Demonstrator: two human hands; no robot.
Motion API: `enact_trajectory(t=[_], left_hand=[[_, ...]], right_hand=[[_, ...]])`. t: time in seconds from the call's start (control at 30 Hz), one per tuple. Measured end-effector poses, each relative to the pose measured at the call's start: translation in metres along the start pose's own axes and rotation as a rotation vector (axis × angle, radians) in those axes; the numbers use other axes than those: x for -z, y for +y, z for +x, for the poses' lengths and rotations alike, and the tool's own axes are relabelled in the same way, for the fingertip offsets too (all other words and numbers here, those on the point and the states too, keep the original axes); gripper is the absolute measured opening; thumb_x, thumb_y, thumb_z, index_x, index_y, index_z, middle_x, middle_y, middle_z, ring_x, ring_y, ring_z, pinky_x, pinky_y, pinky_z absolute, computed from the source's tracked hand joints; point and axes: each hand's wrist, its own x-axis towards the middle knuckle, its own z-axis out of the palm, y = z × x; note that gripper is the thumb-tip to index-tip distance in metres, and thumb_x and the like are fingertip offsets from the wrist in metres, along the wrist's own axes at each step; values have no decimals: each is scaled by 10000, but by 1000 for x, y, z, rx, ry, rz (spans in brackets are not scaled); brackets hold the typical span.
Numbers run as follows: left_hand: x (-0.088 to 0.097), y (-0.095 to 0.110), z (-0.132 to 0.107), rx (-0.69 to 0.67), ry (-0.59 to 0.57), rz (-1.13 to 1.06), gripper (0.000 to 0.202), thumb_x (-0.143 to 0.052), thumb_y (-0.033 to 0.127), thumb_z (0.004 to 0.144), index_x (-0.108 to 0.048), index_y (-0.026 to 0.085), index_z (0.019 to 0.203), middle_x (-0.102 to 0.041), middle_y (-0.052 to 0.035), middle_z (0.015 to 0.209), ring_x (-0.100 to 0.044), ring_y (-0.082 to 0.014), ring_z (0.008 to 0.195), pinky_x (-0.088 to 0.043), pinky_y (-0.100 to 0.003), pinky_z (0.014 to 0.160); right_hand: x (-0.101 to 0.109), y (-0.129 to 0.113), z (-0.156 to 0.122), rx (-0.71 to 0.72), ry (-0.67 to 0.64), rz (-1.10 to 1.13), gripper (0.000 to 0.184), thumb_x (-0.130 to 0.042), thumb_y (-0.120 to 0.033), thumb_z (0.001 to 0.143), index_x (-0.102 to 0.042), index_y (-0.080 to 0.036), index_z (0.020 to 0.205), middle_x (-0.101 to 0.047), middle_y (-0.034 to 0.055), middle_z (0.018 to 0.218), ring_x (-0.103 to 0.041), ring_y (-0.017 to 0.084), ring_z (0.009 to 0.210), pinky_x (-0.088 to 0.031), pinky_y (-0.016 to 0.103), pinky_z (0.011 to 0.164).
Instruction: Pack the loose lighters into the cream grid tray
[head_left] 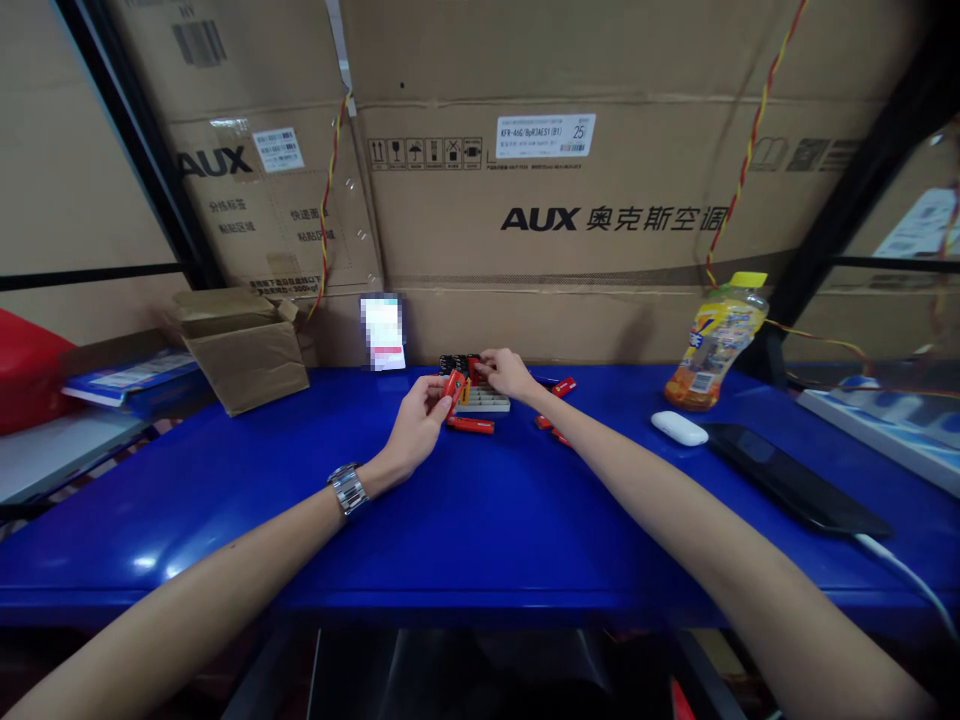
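Note:
My left hand (pixel 425 417) pinches a red lighter (pixel 454 384), held tilted at the left side of a pale compartment tray (pixel 487 404). Over the tray's back part, my right hand (pixel 508 374) has its fingers closed on another red lighter (pixel 474 371), which stands roughly upright. Dark-topped lighters (pixel 452 362) stand in the tray's back left, partly hidden by my hands. One more red lighter (pixel 471 425) lies just in front of the tray. To the right, a loose red lighter (pixel 563 386) and others lie near my right forearm, which partly covers them.
On the blue table (pixel 480 520), a lit screen (pixel 384 332) and an open cardboard box (pixel 244 350) stand at the back left. At right are a drink bottle (pixel 716 340), a white earbud case (pixel 679 428) and a black phone (pixel 795 478) with a cable. Large cartons (pixel 637 270) wall the back.

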Motion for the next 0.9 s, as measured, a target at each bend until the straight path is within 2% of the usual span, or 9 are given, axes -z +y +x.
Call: enact_trajectory(t=[0.07,0.13,0.2,0.3,0.37,0.5,0.6,0.73,0.9], left_hand=[[0,0,0,2,-3,4,208,-582,160,787,-539,152,991,-639,-49,875,-608,-143,761,-505,-304,731],[0,1,0,7,-7,11,232,-592,169,778,-534,148,1002,-645,-57,901,-624,-148,789,-514,-309,750],[0,2,-1,2,-13,32,238,-606,183,770,-537,145,994,-651,-64,923,-634,-153,828,-517,-315,779],[-1,2,-2,-22,-37,70,212,-615,215,772,-547,145,960,-660,-68,922,-642,-156,834,-516,-326,802],[-2,3,-3,-35,-45,94,205,-615,238,783,-544,147,953,-664,-76,931,-650,-163,837,-515,-339,813],[0,6,-5,-82,-7,256,179,-590,261,818,-542,159,957,-661,-85,968,-652,-181,886,-502,-346,841],[3,8,-5,-129,-79,486,97,-570,250,828,-598,177,884,-676,-67,894,-637,-197,832,-487,-359,821],[7,2,-5,-191,-205,703,153,-575,231,803,-666,189,919,-693,-100,982,-610,-265,935,-456,-414,870],[10,-11,-4,-223,-293,840,305,-526,277,840,-657,182,1098,-672,-142,1114,-576,-314,1047,-424,-477,933]], right_hand=[[6,-8,-6,34,95,29,206,-535,-343,873,-627,-161,903,-582,3,635,-488,137,587,-373,265,624],[12,-19,-15,113,173,118,331,-446,-448,917,-626,-171,907,-585,5,656,-494,138,596,-380,270,630],[18,-31,-26,195,88,235,413,-407,-515,919,-626,-174,842,-576,4,654,-493,135,594,-383,265,605],[24,-46,-39,265,-102,345,375,-493,-526,875,-629,-176,856,-600,9,697,-510,133,617,-399,258,590],[27,-49,-42,274,-148,365,340,-534,-501,857,-625,-173,852,-612,17,708,-520,133,622,-407,258,585],[36,-34,-30,268,11,343,314,-525,-460,867,-620,-161,848,-634,45,751,-545,138,636,-432,273,610],[42,-14,-18,247,144,271,270,-535,-423,861,-619,-166,862,-643,46,778,-560,144,660,-450,288,662],[39,2,-16,169,108,211,236,-562,-402,838,-611,-174,875,-615,9,687,-534,129,555,-434,280,613],[23,0,-14,169,-5,186,170,-561,-329,832,-599,-181,907,-580,-19,595,-560,146,523,-419,275,585]])
